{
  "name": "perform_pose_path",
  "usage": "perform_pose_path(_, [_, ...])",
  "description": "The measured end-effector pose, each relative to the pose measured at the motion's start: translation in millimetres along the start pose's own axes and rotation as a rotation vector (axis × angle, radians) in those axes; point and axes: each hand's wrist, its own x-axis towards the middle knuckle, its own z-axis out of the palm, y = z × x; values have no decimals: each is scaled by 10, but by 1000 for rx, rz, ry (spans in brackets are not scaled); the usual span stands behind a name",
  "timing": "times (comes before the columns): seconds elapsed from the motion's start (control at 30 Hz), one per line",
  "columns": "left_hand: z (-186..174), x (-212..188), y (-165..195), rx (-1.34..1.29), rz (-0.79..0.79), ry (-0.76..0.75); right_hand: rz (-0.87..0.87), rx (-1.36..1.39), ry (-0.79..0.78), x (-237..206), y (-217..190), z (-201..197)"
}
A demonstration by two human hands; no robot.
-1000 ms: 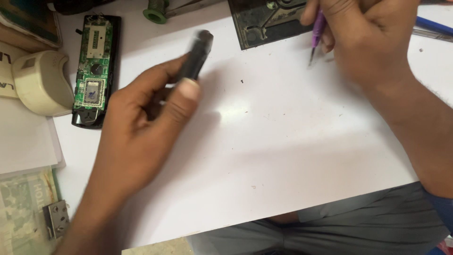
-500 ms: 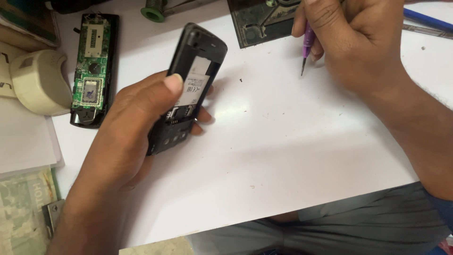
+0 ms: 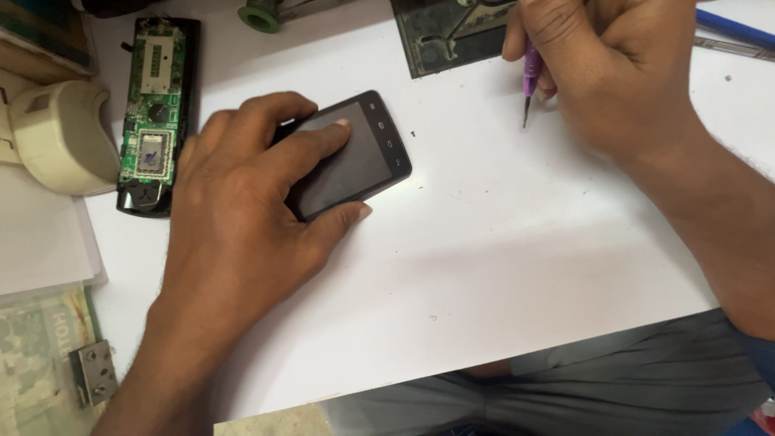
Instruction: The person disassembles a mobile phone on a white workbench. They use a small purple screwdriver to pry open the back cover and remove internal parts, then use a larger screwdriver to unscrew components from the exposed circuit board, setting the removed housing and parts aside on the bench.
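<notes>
from the head camera, the black phone (image 3: 355,155) lay screen up on the white table (image 3: 500,258), and everything else is placed from it. the left hand (image 3: 242,218) covered the phone's left half, fingers spread narrow over the dark glass, the index fingertip resting on the screen and the thumb pressed against the phone's lower edge, so the hand held the phone flat against the table. the row of small buttons at the phone's right end stayed uncovered.

up and to the right of the phone, the right hand (image 3: 613,73) was curled closed around a purple screwdriver (image 3: 529,81), its dark tip pointing down, just above the table; whether it touched the surface could not be told. just above the phone, behind that hand, sat a dark metal plate (image 3: 444,36). to the left of the phone, beyond the left hand's knuckles, lay an opened black device with its green circuit board (image 3: 149,121) exposed. further left of that rested a cream plastic piece (image 3: 60,137). above the phone, near the table's far edge, stood a small green cylinder (image 3: 258,14). far right of the phone, a blue pen (image 3: 735,28) lay at the edge.
</notes>
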Motion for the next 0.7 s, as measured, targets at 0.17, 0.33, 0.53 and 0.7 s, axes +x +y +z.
perform_pose_path(0.17, [-3,-36,-22,-12,-1,-5,8,-12,1,-12,8,24])
perform_pose_path(0.33, [-13,-21,-25,11,11,-3,-13,-18,-1,0,33,18])
perform_pose_path(0.53, [-55,-1,-8,-257,-14,17,-41,-22,16,13,17,37])
perform_pose_path(0.7, [-75,-12,-29,-701,-279,-76,57,54,25,-10,-60,59])
